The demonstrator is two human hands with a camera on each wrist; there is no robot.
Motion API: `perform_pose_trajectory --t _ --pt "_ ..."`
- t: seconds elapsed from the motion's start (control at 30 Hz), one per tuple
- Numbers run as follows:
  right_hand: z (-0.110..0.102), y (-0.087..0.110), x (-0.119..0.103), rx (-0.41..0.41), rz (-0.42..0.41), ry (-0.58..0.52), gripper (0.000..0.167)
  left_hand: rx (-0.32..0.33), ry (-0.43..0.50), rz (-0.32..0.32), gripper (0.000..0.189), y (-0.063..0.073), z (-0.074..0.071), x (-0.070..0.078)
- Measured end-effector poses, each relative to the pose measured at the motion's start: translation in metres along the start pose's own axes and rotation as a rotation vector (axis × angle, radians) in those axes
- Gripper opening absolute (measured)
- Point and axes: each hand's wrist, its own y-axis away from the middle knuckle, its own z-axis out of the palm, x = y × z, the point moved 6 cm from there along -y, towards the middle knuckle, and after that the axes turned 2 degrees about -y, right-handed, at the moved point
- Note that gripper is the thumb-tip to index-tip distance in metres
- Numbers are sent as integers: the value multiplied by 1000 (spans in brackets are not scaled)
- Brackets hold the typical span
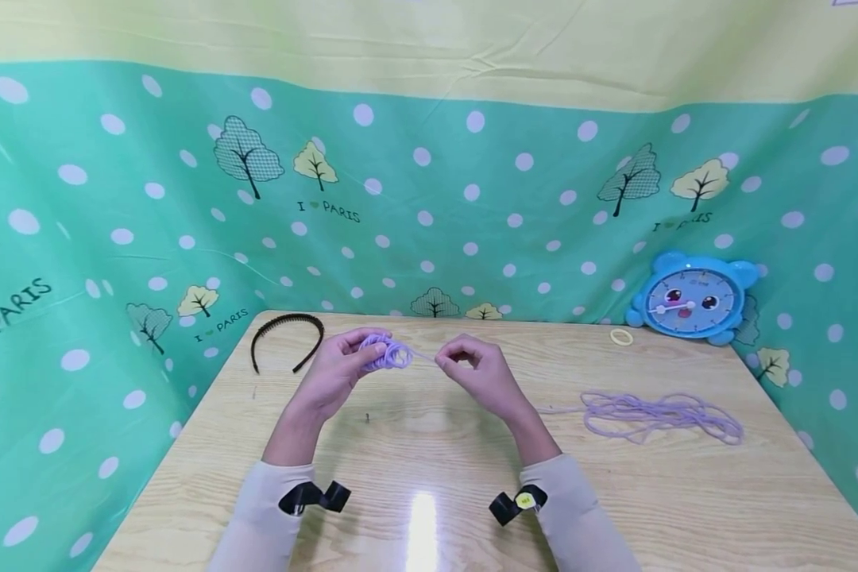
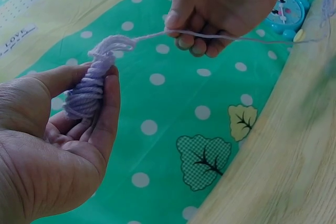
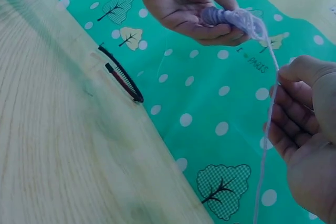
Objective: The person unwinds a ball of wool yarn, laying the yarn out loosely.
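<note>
My left hand (image 1: 332, 369) holds a small wound bundle of lilac yarn (image 2: 86, 93) between thumb and fingers, above the table. Wraps go round the bundle's middle, and loose loops stick out at the end toward the right hand. From those loops a single strand (image 3: 273, 56) runs taut to my right hand (image 1: 482, 373), which pinches it between thumb and forefinger. Past the right hand the strand trails down to a loose pile of the same lilac yarn (image 1: 658, 417) lying on the right side of the table.
A black toothed headband (image 1: 286, 319) lies at the table's back left. Toward the back right are a cream ring (image 1: 621, 338) and a blue animal-shaped clock (image 1: 693, 298). Behind the wooden table (image 1: 429, 445) hangs a green dotted cloth (image 1: 472, 214).
</note>
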Motion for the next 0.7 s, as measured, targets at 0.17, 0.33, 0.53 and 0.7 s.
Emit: perform_pose_trajectory --t 0.17,0.33,0.53,0.7 --pt "7 -2 4 -12 -23 -36 13 -2 23 -9 22 1 0 1" --pt "13 -4 8 -30 -24 -26 16 -6 11 -4 22 2 0 2" --pt "5 -1 4 11 -1 -6 10 -3 7 3 34 1 -2 3" --pt "-12 6 -4 51 -16 -10 8 4 12 -11 36 2 -3 2"
